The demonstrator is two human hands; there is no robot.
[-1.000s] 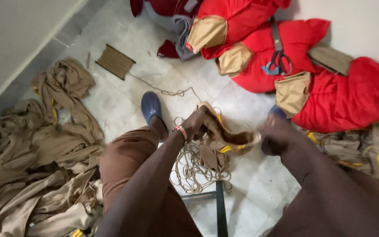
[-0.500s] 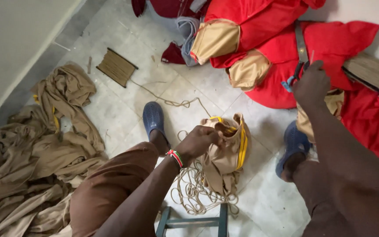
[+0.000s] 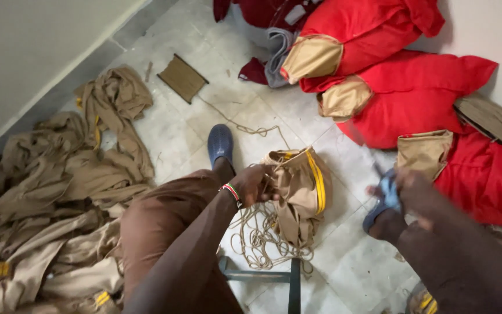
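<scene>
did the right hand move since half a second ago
Yes. The right hand came back from the red garments toward the body; it now sits blurred above the right shoe, gripping something blue.

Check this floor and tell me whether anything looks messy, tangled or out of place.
The twine lies in a loose tangle under the tan bundle with a yellow stripe gripped by the left hand. Tan garments sprawl crumpled by the wall. The right hand is blurred, holding something bluish. Nothing looks torn or spilled.
</scene>
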